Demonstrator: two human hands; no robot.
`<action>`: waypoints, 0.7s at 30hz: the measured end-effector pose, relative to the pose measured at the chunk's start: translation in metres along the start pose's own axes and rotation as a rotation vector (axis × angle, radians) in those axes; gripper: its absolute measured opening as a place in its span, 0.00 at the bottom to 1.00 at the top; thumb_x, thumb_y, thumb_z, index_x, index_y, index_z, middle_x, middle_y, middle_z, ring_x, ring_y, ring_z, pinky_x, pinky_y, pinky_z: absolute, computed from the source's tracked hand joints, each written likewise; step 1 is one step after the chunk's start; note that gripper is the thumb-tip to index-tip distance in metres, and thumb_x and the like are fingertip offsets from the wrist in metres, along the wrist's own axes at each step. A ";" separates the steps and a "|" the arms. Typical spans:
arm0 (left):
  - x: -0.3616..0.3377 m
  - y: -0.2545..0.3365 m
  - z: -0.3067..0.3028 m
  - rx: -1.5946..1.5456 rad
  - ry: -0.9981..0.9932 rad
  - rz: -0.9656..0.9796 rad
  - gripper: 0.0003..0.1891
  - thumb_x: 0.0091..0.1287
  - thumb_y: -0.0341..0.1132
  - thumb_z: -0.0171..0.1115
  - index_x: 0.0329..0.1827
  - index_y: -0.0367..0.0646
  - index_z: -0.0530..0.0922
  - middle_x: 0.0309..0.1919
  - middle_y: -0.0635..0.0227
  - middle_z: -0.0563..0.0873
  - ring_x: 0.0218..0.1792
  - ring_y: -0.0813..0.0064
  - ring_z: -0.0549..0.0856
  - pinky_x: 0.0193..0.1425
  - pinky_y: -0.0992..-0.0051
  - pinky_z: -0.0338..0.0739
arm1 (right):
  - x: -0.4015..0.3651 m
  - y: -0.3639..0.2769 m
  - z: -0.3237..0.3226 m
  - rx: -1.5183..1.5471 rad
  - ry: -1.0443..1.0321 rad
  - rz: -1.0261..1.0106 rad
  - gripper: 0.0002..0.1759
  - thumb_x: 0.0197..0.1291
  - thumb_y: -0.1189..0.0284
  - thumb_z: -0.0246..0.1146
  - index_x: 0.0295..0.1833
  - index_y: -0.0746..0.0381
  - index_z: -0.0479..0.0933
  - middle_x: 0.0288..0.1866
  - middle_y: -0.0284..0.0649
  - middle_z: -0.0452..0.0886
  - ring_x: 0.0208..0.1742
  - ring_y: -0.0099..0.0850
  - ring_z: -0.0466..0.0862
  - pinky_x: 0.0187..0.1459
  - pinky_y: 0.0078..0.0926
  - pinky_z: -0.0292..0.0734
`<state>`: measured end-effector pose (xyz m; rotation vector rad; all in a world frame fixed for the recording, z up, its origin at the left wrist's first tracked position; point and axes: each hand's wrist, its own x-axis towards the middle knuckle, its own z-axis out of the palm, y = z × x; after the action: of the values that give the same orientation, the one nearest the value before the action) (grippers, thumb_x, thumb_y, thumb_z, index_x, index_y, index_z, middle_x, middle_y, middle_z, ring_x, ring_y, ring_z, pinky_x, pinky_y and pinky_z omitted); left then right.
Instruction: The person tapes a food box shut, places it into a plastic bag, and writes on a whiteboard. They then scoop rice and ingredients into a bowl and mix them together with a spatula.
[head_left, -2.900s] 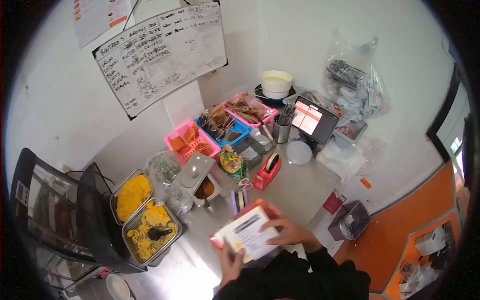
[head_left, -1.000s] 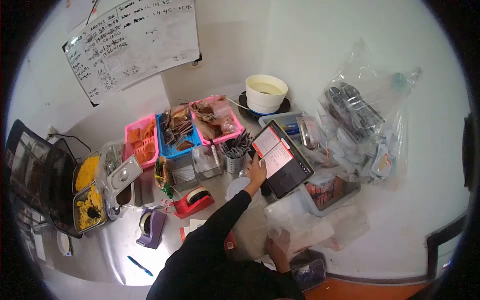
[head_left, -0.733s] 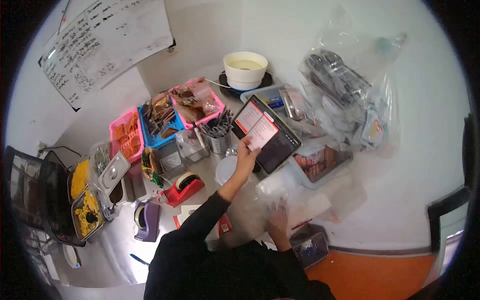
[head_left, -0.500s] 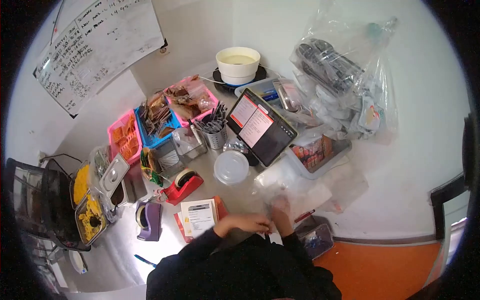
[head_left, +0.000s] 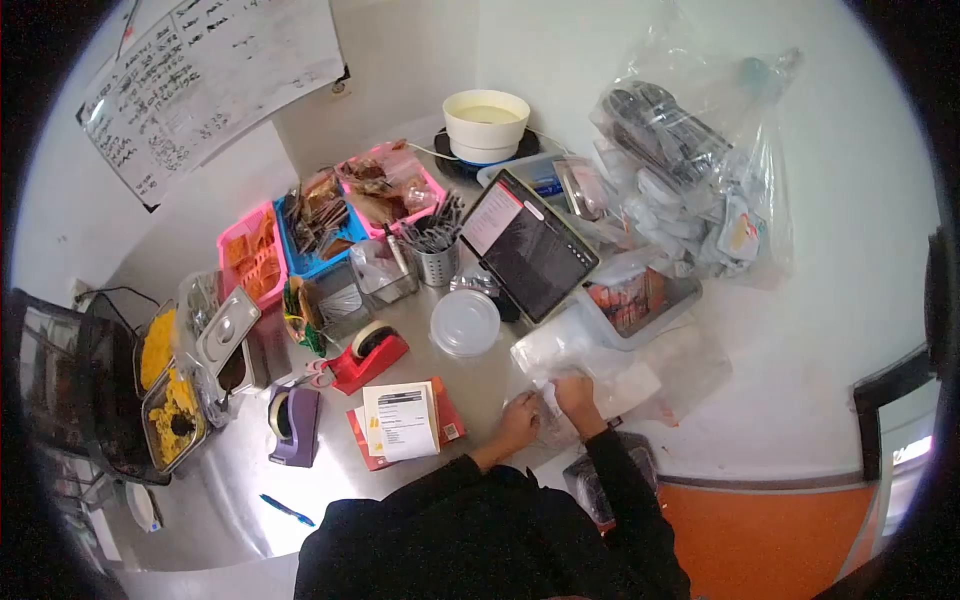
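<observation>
Both hands at the near right edge of the desk (head_left: 215, 505), on a clear plastic bag (head_left: 551, 415). Left hand (head_left: 518, 420): grip closed on the bag's left side, fingers bent. Right hand (head_left: 575, 396): grip closed on its upper right, fingers curled down. Exact fingertip contact too small to read. Bag sits between the hands, just below a pile of clear bags (head_left: 553, 347).

Left of the left hand: red box (head_left: 453, 413) flat on the desk, printed slip (head_left: 405, 422) on top. Purple tape dispenser (head_left: 303, 440) further left, blue pen (head_left: 287, 511) below it. Red tape dispenser (head_left: 377, 371) above the box, scissors (head_left: 318, 376) against its left end.

Round clear lid (head_left: 465, 322) lies flat above the left hand. Tablet (head_left: 530, 250) tilted beyond it, screen on, metal cutlery holder (head_left: 436, 267) beside its left edge. Plastic tub (head_left: 625, 345) with red-printed packets is right of the tablet, near the bag pile. Dark bin (head_left: 640, 452) is below desk level, partly behind the right sleeve.
</observation>
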<state>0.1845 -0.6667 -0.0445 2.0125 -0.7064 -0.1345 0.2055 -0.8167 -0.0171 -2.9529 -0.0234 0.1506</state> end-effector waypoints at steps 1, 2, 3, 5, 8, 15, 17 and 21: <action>0.000 0.001 0.000 0.030 0.017 -0.012 0.20 0.48 0.25 0.51 0.48 0.32 0.67 0.45 0.48 0.71 0.46 0.53 0.71 0.51 0.67 0.65 | -0.004 -0.003 0.005 -0.058 0.110 -0.041 0.10 0.39 0.68 0.56 0.31 0.57 0.73 0.31 0.41 0.75 0.37 0.38 0.73 0.35 0.34 0.69; 0.002 0.002 0.001 0.034 0.034 -0.011 0.20 0.48 0.25 0.51 0.48 0.32 0.67 0.45 0.48 0.71 0.46 0.53 0.71 0.51 0.67 0.65 | -0.006 -0.005 0.009 -0.114 0.222 -0.085 0.09 0.38 0.68 0.56 0.30 0.57 0.73 0.31 0.41 0.75 0.38 0.39 0.73 0.35 0.35 0.69; 0.002 -0.001 0.007 -0.126 -0.024 -0.049 0.20 0.48 0.26 0.52 0.47 0.32 0.67 0.43 0.50 0.72 0.43 0.56 0.73 0.50 0.69 0.66 | -0.008 -0.008 0.008 -0.120 0.229 -0.102 0.09 0.38 0.68 0.56 0.30 0.57 0.73 0.31 0.41 0.75 0.38 0.39 0.73 0.35 0.35 0.69; 0.007 -0.009 0.019 -0.286 -0.064 -0.081 0.20 0.49 0.27 0.53 0.47 0.32 0.68 0.42 0.52 0.73 0.41 0.58 0.74 0.49 0.71 0.66 | -0.015 -0.015 0.000 0.022 0.306 -0.143 0.10 0.37 0.70 0.56 0.31 0.57 0.73 0.33 0.41 0.75 0.39 0.39 0.72 0.39 0.35 0.68; 0.016 -0.030 0.036 -0.989 -0.083 -0.382 0.18 0.49 0.26 0.54 0.46 0.35 0.69 0.41 0.59 0.75 0.38 0.65 0.76 0.46 0.75 0.67 | -0.024 -0.027 -0.019 0.267 0.553 -0.187 0.09 0.35 0.71 0.55 0.29 0.58 0.73 0.34 0.40 0.75 0.39 0.39 0.71 0.41 0.36 0.66; 0.023 -0.045 0.038 -1.775 -0.214 -0.664 0.16 0.51 0.24 0.53 0.45 0.37 0.70 0.40 0.64 0.76 0.39 0.70 0.76 0.45 0.76 0.68 | -0.029 -0.044 0.010 0.216 0.277 -0.268 0.06 0.40 0.71 0.55 0.28 0.58 0.74 0.34 0.42 0.74 0.39 0.39 0.71 0.41 0.37 0.63; 0.012 -0.037 0.032 -1.837 -0.258 -0.655 0.16 0.51 0.24 0.53 0.45 0.38 0.70 0.40 0.63 0.76 0.39 0.70 0.76 0.45 0.76 0.68 | -0.047 -0.078 -0.017 0.593 0.077 -0.273 0.04 0.43 0.72 0.56 0.27 0.58 0.74 0.34 0.41 0.74 0.38 0.38 0.72 0.41 0.34 0.64; -0.013 -0.018 0.027 -1.907 -0.354 -0.634 0.15 0.52 0.24 0.52 0.45 0.38 0.69 0.40 0.63 0.76 0.39 0.70 0.76 0.46 0.75 0.68 | -0.079 -0.142 -0.054 0.555 0.088 -0.620 0.06 0.44 0.79 0.54 0.30 0.60 0.73 0.30 0.41 0.76 0.39 0.34 0.74 0.44 0.29 0.65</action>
<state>0.1711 -0.6737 -0.0758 0.2461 0.0838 -1.0716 0.1315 -0.6892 0.0701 -2.2695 -0.7419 -0.0562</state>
